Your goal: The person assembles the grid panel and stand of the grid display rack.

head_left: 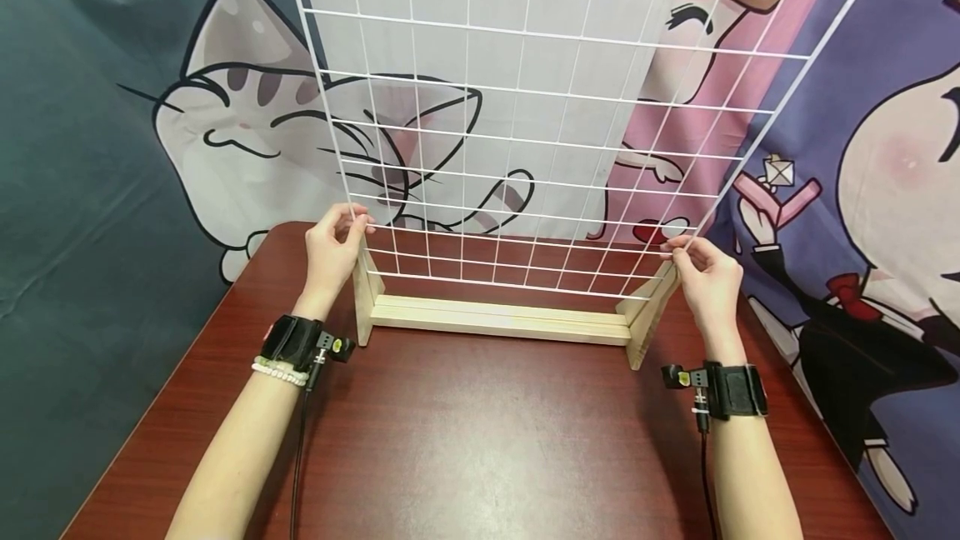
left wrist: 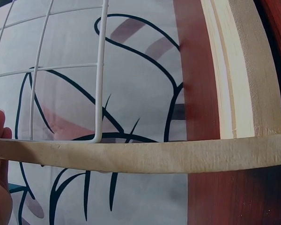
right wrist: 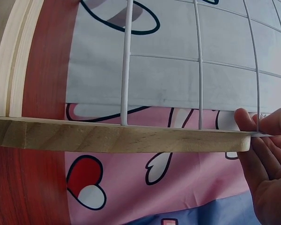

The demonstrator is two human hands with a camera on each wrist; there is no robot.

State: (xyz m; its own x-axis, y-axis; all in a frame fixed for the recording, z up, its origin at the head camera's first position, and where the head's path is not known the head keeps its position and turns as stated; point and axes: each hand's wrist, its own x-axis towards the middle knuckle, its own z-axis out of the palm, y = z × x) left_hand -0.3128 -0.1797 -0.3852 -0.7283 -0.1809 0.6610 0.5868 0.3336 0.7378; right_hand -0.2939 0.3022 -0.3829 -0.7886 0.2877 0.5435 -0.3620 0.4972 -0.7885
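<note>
Grid (head_left: pixel 492 282) foot — between wooden boards (head_left: pixel 649 322)

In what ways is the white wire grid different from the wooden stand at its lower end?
The grid is white and made of thin wires; the stand is pale wood, built from solid pieces. The grid rises past the top of the head view, while the stand is low. The grid's lower edge is off the table; the stand rests on it. Both are light in colour.

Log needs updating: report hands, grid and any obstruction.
Left hand, right hand pinching white wire grid. Bottom wire between wooden uprights, above crossbar. No obstruction visible.
</note>
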